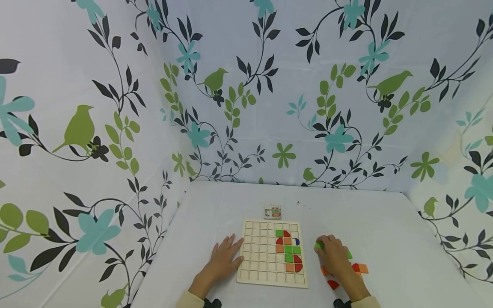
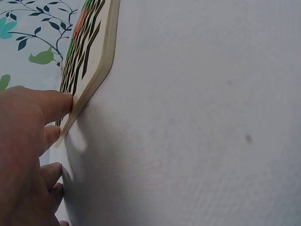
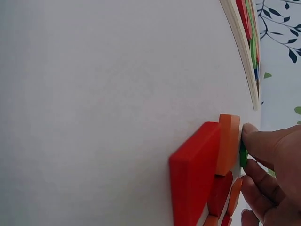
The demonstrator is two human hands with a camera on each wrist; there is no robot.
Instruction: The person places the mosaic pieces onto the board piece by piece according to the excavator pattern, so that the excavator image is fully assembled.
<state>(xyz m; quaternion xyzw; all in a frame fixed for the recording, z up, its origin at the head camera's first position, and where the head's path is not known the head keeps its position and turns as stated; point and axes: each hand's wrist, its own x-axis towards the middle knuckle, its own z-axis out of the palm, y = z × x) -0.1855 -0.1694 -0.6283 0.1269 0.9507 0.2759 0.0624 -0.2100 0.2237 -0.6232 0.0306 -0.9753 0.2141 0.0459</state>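
Observation:
My left hand (image 1: 222, 259) rests at the left edge of a square wooden grid board (image 1: 259, 262), fingers spread and straight, with thumb and fingertip touching its rim (image 2: 96, 77). Red, green, orange and blue pieces fill several cells in the board's right-hand columns. To the right of the board, my right hand (image 1: 333, 256) pinches a small green piece (image 3: 243, 154) between thumb and finger, low over the table. Around and partly under that hand lie loose pieces: a red quarter-round (image 1: 333, 284), an orange piece (image 1: 363, 268) and a green one (image 1: 349, 255).
A small printed card (image 1: 272, 206) lies just behind the board. White cloth covers the table (image 1: 208, 205), and a patterned curtain (image 1: 285, 115) stands behind it and at both sides. In the right wrist view, a red piece (image 3: 195, 172) sits beside an orange block (image 3: 228, 143).

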